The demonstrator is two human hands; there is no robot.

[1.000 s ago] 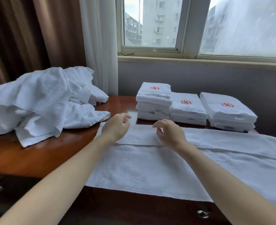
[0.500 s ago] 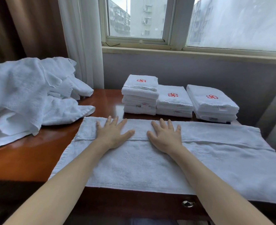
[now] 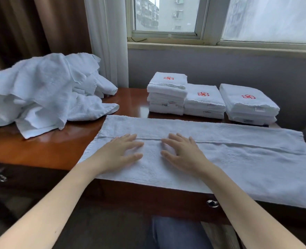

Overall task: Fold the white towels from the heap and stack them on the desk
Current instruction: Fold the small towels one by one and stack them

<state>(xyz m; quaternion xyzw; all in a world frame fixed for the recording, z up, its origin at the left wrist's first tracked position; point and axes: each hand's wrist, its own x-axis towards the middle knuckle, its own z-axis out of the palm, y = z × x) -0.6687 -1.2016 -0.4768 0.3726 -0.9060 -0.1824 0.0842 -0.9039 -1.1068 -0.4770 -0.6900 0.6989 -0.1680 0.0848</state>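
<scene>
A long white towel (image 3: 238,159) lies spread across the brown desk (image 3: 40,150), its far edge folded over toward me, its near edge hanging over the front. My left hand (image 3: 121,151) and my right hand (image 3: 182,151) rest flat on it side by side, fingers apart, just below the fold line. A heap of crumpled white towels (image 3: 44,90) sits at the left of the desk. Three stacks of folded towels with red emblems stand at the back: left stack (image 3: 166,94), middle stack (image 3: 204,101), right stack (image 3: 247,105).
A window sill and grey wall (image 3: 220,69) run behind the stacks. White and brown curtains (image 3: 103,42) hang at the back left. Drawer handles (image 3: 212,203) show on the desk front. My knee in jeans (image 3: 175,232) is under the desk edge.
My hands came down from above the fold onto the towel, fingers spread flat, and have slid a little toward me over it. The view shifted with my head.
</scene>
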